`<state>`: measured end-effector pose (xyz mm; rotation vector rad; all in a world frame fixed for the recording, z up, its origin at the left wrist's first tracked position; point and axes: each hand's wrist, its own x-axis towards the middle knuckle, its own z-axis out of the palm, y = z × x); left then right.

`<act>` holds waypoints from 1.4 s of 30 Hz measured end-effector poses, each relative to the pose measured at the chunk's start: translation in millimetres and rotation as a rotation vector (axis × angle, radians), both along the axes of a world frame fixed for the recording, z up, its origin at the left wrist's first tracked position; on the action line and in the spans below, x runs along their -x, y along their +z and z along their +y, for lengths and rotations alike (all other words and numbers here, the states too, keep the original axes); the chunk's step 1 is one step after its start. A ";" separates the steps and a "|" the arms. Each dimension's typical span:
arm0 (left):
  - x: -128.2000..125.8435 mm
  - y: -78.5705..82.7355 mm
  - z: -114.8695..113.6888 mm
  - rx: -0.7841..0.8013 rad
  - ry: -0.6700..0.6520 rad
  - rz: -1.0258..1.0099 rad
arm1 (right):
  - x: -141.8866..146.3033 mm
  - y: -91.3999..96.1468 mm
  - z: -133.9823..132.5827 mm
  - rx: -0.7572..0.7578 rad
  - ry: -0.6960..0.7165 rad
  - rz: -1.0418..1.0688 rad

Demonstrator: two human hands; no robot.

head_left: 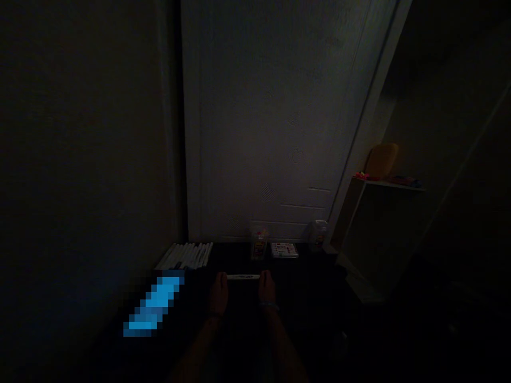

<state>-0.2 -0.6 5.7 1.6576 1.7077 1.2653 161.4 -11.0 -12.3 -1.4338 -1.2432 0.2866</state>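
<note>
In the dim head view a white marker (243,276) with dark print is stretched level between my two hands, above the dark tabletop. My left hand (219,295) is closed on its left end. At the right end, my right hand (267,288) is closed on it too. Beyond my left hand, a row of similar white markers (187,255) lies side by side. Past my hands stand a clear labelled container (259,246) with colourful bits at its top and a flat white pack (284,250) with printing.
A bright blue, pixelated rectangle (157,303) glows left of my hands. Another clear container (318,234) stands back right. A pale panel (271,117) rises behind the table (239,260). Right of it, a cabinet (379,229) bears an orange object (382,159).
</note>
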 end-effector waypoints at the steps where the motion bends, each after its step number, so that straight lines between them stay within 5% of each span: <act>1: -0.3 1.2 -1.5 0.003 0.005 0.011 | 1.3 0.9 -1.0 0.003 -0.003 -0.019; 8: -3.5 11.6 -13.1 0.056 -0.036 0.103 | -0.3 4.5 -3.8 -0.007 0.008 -0.001; 42: -2.9 -3.7 -1.9 -0.011 -0.042 0.084 | -6.7 5.7 -2.0 0.000 0.112 0.042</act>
